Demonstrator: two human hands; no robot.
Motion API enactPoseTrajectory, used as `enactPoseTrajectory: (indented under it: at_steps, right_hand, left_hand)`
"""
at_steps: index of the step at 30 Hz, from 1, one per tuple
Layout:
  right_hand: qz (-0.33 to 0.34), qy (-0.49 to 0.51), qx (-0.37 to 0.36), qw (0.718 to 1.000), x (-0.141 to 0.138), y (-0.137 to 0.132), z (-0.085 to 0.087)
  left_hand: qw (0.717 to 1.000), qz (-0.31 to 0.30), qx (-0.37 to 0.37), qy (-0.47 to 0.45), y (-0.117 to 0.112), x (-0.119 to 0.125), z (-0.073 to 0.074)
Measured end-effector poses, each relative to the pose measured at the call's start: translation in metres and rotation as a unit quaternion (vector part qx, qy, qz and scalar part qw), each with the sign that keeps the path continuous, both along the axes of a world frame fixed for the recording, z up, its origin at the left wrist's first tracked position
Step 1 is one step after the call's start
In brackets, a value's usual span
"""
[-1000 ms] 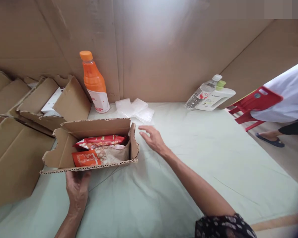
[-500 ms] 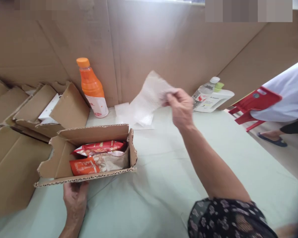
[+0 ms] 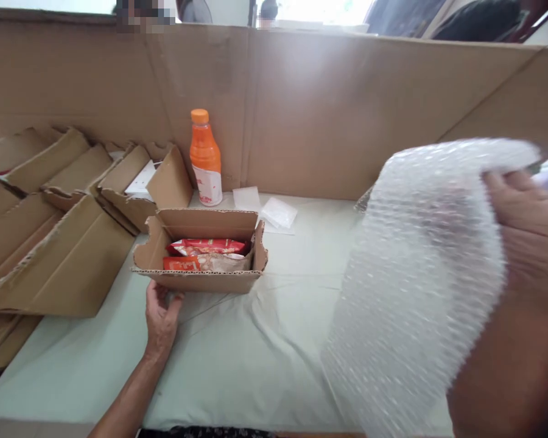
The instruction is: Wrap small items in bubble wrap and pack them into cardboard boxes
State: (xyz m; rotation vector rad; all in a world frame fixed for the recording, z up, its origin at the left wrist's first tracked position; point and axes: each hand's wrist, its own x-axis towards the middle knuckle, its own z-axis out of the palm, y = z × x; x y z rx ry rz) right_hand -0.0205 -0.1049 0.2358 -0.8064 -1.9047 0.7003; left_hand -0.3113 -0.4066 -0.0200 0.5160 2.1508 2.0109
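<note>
Nearest you, your right hand [image 3: 525,225] has its fingers closed on a sheet of bubble wrap [image 3: 406,286], hanging outside the box. Your left hand [image 3: 162,316] touches the lower near edge of the open cardboard box [image 3: 210,282]; whether those fingers grip or merely steady it, I cannot tell. Just beyond them, a red packet [image 3: 210,246] and an orange-and-beige packet [image 3: 181,263] already lie inside, uncovered; their print is unreadable. Farther off, the orange bottle's [image 3: 205,149] label is too blurred to read.
</note>
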Motion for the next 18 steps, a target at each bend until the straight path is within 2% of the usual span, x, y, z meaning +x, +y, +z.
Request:
enactPoseTrajectory:
  at_steps: [3,6,7,9,11,12,13,14,15,16,18]
  right_hand:
    - [0.063,0.092,-0.108,0.988,-0.023,0.053,-0.045]
    - [0.113,0.025,-0.204,0.972,-0.030,0.101,-0.098]
    - [0.094,-0.009,-0.211,0.973,-0.028,0.110,-0.112]
    - [0.000,-0.060,-0.172,0.983,-0.020,0.115,-0.131]
    - [-0.090,-0.081,-0.089,0.989,-0.014,0.098,-0.139]
    - [-0.097,-0.091,-0.056,0.990,-0.014,0.081,-0.141]
    - [-0.068,-0.107,-0.036,0.991,-0.017,0.060,-0.144]
    - [-0.019,-0.125,-0.030,0.992,-0.023,0.036,-0.147]
    - [0.063,-0.150,-0.038,0.986,-0.032,0.011,-0.151]
    - [0.161,-0.178,-0.052,0.969,-0.042,-0.014,-0.156]
    - [0.265,-0.188,-0.062,0.944,-0.066,-0.054,-0.168]
  left_hand:
    - [1.000,-0.006,-0.013,-0.012,-0.003,0.001,0.005]
    - [0.998,-0.015,-0.042,-0.034,-0.008,-0.001,0.010]
    - [0.998,-0.017,-0.053,-0.042,-0.010,-0.002,0.012]
    - [0.995,-0.021,-0.072,-0.062,-0.013,-0.007,0.015]
    - [0.993,-0.027,-0.084,-0.079,-0.016,-0.012,0.018]
    - [0.992,-0.030,-0.085,-0.084,-0.016,-0.015,0.019]
    - [0.992,-0.033,-0.086,-0.087,-0.016,-0.018,0.021]
    - [0.992,-0.035,-0.089,-0.087,-0.015,-0.020,0.022]
    - [0.991,-0.039,-0.096,-0.086,-0.014,-0.022,0.024]
    - [0.990,-0.045,-0.104,-0.083,-0.012,-0.024,0.026]
    - [0.988,-0.061,-0.119,-0.072,-0.006,-0.028,0.031]
